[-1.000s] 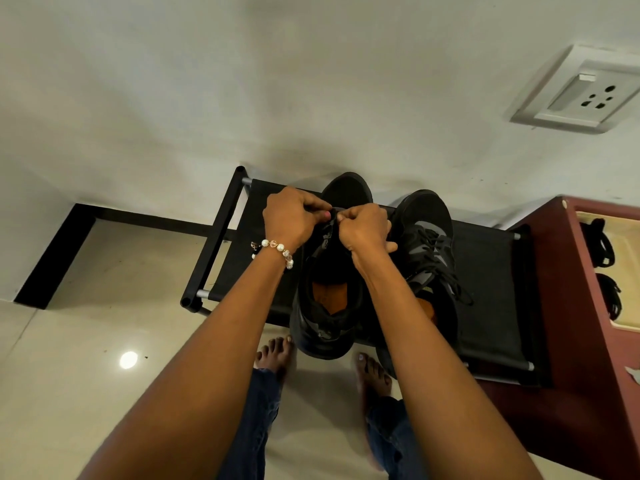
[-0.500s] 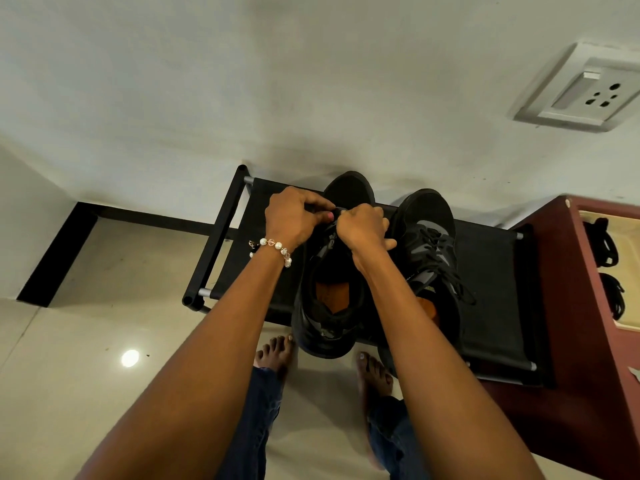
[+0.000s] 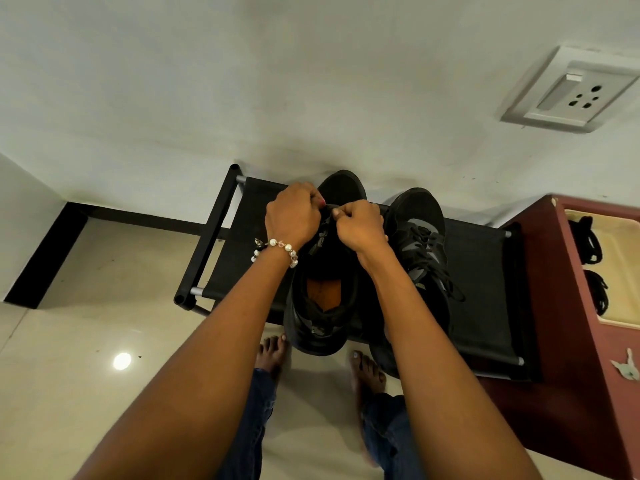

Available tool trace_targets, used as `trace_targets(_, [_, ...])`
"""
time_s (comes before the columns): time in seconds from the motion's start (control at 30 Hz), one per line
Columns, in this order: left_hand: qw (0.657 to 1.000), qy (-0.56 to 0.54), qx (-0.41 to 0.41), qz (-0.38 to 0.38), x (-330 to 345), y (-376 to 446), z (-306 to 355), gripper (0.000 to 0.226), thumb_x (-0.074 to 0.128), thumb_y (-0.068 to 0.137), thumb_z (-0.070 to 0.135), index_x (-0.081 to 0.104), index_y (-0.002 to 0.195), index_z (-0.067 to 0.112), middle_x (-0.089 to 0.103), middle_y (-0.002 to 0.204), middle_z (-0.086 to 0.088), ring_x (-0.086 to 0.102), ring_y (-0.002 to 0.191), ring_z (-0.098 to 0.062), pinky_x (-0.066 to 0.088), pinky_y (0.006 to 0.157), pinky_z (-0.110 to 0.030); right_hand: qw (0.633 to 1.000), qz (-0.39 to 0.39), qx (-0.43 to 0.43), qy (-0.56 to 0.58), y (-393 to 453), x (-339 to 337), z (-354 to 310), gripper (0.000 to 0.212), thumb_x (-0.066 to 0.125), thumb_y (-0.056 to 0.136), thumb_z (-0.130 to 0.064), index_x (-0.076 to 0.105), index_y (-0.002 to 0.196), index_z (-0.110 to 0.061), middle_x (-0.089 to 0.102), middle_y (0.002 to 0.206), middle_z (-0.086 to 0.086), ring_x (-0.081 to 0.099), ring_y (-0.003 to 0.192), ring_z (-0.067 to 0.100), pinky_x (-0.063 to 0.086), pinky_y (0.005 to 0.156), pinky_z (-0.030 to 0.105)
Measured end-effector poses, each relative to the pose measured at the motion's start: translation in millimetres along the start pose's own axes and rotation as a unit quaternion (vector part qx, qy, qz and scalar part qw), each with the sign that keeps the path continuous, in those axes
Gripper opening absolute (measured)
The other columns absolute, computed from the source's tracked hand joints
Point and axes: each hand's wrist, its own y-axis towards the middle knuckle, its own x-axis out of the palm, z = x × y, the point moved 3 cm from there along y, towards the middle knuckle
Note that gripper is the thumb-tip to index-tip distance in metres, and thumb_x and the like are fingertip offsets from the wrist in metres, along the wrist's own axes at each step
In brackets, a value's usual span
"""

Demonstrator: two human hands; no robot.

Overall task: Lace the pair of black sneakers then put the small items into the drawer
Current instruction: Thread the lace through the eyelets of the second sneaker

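Both the left hand (image 3: pixel 292 216) and right hand (image 3: pixel 360 223) are pinching the soft, limp lace (image 3: pixel 330 207) near the sneaker (image 3: pixel 322 299) toe; gripping its stiff tip seems best.

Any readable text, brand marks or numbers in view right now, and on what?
None can be read.
Black sneakers: grey side panels, no legible brand.
Wall socket: no lettering visible.
Pale sticker on the red cabinet: a shape, no words.
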Motion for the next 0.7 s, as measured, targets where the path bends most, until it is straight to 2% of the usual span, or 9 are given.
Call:
trace_targets(0.1, [0.986,-0.141,-0.084,-0.004,-7,8,-8,0.017,0.046,0.094,0.008,0.060,0.090,0.014,0.067,0.102,-0.008,0.065,0.091,-0.025,0.052,0.078,-0.039,1.000,-0.007,-0.011,0.009,7,2,7,0.034,0.059,0.093,-0.032,0.058,0.060,-0.023,0.061,0.116,0.018,0.055,0.111,0.045,0.045,0.090,0.059])
trace_targets(0.17, [0.931,-0.323,-0.170,0.017,-21,9,-8,0.022,0.039,0.097,0.006,0.054,0.085,0.017,0.068,0.097,-0.010,0.068,0.084,-0.025,0.057,0.082,-0.043,1.000,-0.017,-0.014,0.000,0,-1,2,0.030,0.058,0.095,-0.029,0.060,0.065,-0.023,0.058,0.120,0.017,0.052,0.114,0.044,0.042,0.095,0.060])
trace_targets(0.3, [0.618,-0.739,-0.248,0.105,-62,12,-8,0.026,0.033,0.102,0.008,0.048,0.082,0.016,0.061,0.069,-0.005,0.063,0.058,-0.024,0.059,0.068,-0.041,0.999,-0.011,-0.030,-0.017,-8,-11,-4,0.021,0.053,0.099,-0.028,0.063,0.082,-0.021,0.052,0.128,0.013,0.044,0.122,0.038,0.028,0.097,0.057])
trace_targets(0.33, [0.569,-0.774,-0.241,0.137,-71,14,-13,0.026,0.035,0.101,0.009,0.048,0.080,0.017,0.057,0.063,-0.003,0.055,0.050,-0.019,0.056,0.061,-0.035,0.999,-0.010,-0.034,-0.023,-8,-12,-4,0.020,0.052,0.100,-0.028,0.064,0.086,-0.020,0.050,0.129,0.014,0.043,0.123,0.038,0.028,0.096,0.055])
trace_targets(0.4, [0.621,-0.730,-0.224,0.179,-81,15,-25,0.022,0.040,0.098,0.009,0.051,0.081,0.018,0.050,0.059,0.002,0.039,0.046,-0.012,0.040,0.051,-0.025,0.998,-0.013,-0.045,-0.045,-10,-14,-5,0.021,0.049,0.101,-0.028,0.066,0.098,-0.015,0.043,0.134,0.014,0.039,0.127,0.038,0.028,0.097,0.054])
trace_targets(0.5, [0.924,-0.347,-0.105,0.125,-77,14,-19,0.013,0.054,0.090,0.011,0.063,0.090,0.021,0.058,0.073,0.006,0.051,0.062,-0.009,0.039,0.060,-0.025,0.996,-0.008,-0.053,-0.070,-12,-15,-6,0.027,0.047,0.102,-0.028,0.066,0.112,-0.013,0.038,0.136,0.015,0.035,0.129,0.038,0.029,0.099,0.054])
trace_targets(0.53, [0.977,-0.202,-0.044,0.054,-67,12,-13,0.009,0.062,0.089,0.018,0.068,0.094,0.022,0.062,0.081,0.007,0.056,0.073,-0.009,0.042,0.069,-0.023,0.996,-0.007,-0.053,-0.072,-13,-16,-6,0.027,0.047,0.102,-0.029,0.066,0.113,-0.013,0.037,0.136,0.015,0.035,0.129,0.037,0.028,0.100,0.055])
trace_targets(0.6, [0.996,0.000,0.034,-0.088,-46,8,-5,0.018,0.070,0.086,0.027,0.074,0.100,0.016,0.068,0.091,0.003,0.060,0.087,-0.012,0.041,0.082,-0.022,0.996,-0.005,-0.052,-0.072,-13,-16,-6,0.027,0.047,0.102,-0.030,0.066,0.112,-0.014,0.037,0.136,0.014,0.035,0.130,0.037,0.028,0.101,0.055])
trace_targets(0.7, [0.990,0.043,0.029,-0.135,-39,6,-1,0.020,0.071,0.085,0.027,0.077,0.092,0.009,0.073,0.090,-0.006,0.064,0.088,-0.018,0.043,0.083,-0.026,0.996,-0.007,-0.049,-0.069,-13,-15,-7,0.026,0.048,0.101,-0.031,0.066,0.109,-0.014,0.038,0.135,0.014,0.035,0.130,0.037,0.028,0.101,0.055])
